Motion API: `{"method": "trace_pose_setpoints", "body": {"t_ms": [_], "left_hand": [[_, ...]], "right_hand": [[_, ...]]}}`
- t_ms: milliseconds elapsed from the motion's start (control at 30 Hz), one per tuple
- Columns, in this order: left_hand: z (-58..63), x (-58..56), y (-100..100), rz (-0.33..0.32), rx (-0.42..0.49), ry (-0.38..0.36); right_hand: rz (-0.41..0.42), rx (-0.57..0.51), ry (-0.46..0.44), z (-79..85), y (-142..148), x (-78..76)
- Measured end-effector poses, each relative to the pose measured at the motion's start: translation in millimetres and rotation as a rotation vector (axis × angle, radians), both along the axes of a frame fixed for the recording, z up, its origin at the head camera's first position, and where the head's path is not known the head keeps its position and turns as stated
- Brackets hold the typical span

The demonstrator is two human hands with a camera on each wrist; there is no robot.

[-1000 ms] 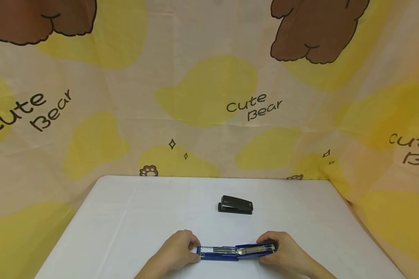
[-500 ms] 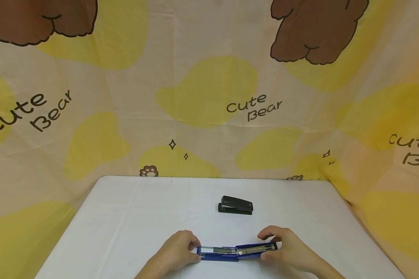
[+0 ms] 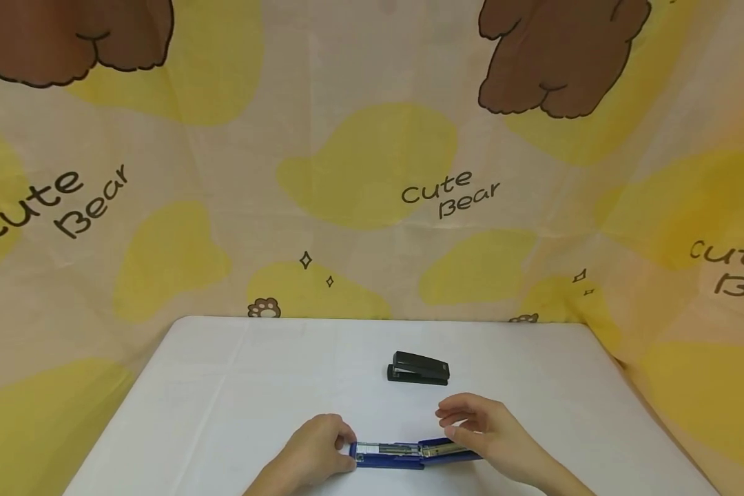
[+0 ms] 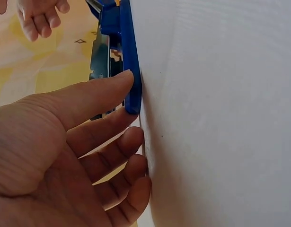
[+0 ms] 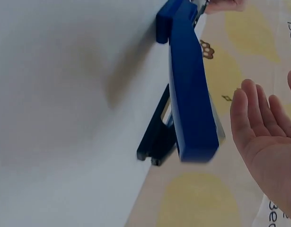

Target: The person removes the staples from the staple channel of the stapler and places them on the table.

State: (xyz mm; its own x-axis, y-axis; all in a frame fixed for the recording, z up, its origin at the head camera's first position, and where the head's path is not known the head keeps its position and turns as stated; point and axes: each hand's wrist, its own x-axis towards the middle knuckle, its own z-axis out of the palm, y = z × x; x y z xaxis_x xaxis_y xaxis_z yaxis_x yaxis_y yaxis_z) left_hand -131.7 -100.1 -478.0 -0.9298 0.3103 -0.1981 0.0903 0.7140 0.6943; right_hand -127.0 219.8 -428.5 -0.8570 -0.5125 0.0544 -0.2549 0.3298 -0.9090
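Observation:
A blue stapler [image 3: 389,464] lies unfolded on the white table, its metal staple channel facing up and its right part [image 5: 192,94] slanting up off the tabletop. My left hand [image 3: 313,448] pinches the left end of its base, thumb on the near side [image 4: 102,97] and index finger opposite. My right hand [image 3: 492,437] is off the stapler, above its right end, with fingers loosely extended and nothing in them. In the head view this hand covers the tip of the right part. The right wrist view shows a gap between the palm [image 5: 273,156] and the blue plastic.
A black stapler [image 3: 418,368] stands folded on the table [image 3: 273,372] behind the blue one, beyond both hands. A printed cloth [image 3: 359,165] with bears and yellow patches hangs behind and along both sides of the table.
My right hand has let go of the blue stapler's right end, lifted and moved left over it. My left hand keeps its pinch, and the black stapler has stayed put.

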Motion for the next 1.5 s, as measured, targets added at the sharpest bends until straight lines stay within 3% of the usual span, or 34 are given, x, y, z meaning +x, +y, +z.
{"method": "trace_pose_setpoints", "body": {"t_ms": [367,533,833,1100,1500], "left_hand": [[-1.2,1.7,0.6,0.028,0.006,-0.014],[-1.4,0.2,0.6,0.020,0.005,-0.014],[-0.4,-1.5,-0.8,-0.003,0.013,-0.005],[-2.3,-3.0,-2.2,-0.005,0.007,-0.001],[-2.1,-1.9,-2.8,-0.017,0.012,0.010]], "right_hand": [[0.005,-0.088,-0.262,-17.4,-37.1,4.7],[0.034,-0.129,-0.311,-24.0,-50.8,6.1],[-0.049,-0.151,-0.527,-30.0,-68.4,8.8],[-0.035,-0.221,-0.700,-44.9,-77.3,7.0],[-0.055,-0.308,-0.783,-51.8,-86.3,9.9]]}}
